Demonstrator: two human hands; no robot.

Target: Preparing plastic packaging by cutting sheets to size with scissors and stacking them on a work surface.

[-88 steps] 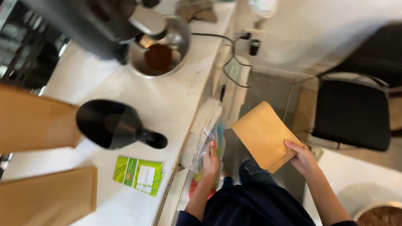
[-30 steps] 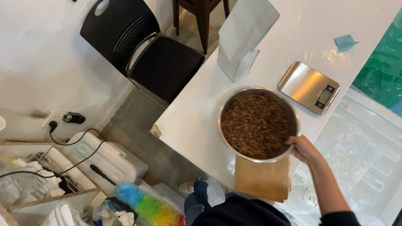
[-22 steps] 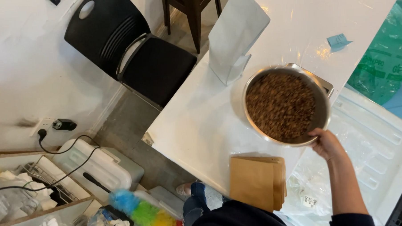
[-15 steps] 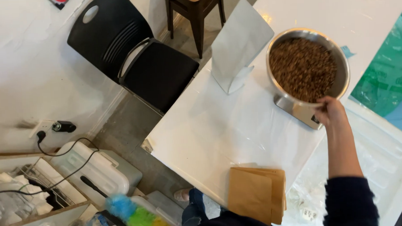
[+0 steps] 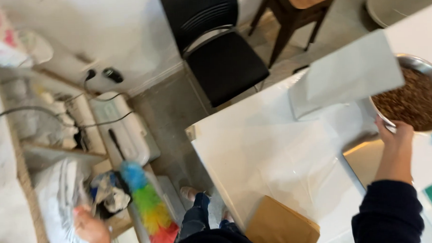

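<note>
My right hand (image 5: 394, 135) grips the near rim of a metal bowl (image 5: 411, 64) filled with brown beans (image 5: 411, 102), held above a small silver scale (image 5: 368, 157) on the white table (image 5: 275, 162). My left hand (image 5: 91, 230) reaches down at the lower left, against a white bag (image 5: 56, 203) beside the shelf; whether it holds anything is unclear. A stack of brown paper bags (image 5: 282, 227) lies at the table's near edge. A clear upright sign holder (image 5: 343, 76) stands just left of the bowl.
A black chair (image 5: 218, 49) and a wooden stool (image 5: 298, 8) stand beyond the table. A multicoloured duster (image 5: 144, 205), a white appliance (image 5: 125, 134) and cables lie on the floor at the left. My feet (image 5: 199, 198) are by the table corner.
The brown bags were set down on the table. My right hand picked up the bowl of beans and carried it to the far right over the scale. My left hand reached down left.
</note>
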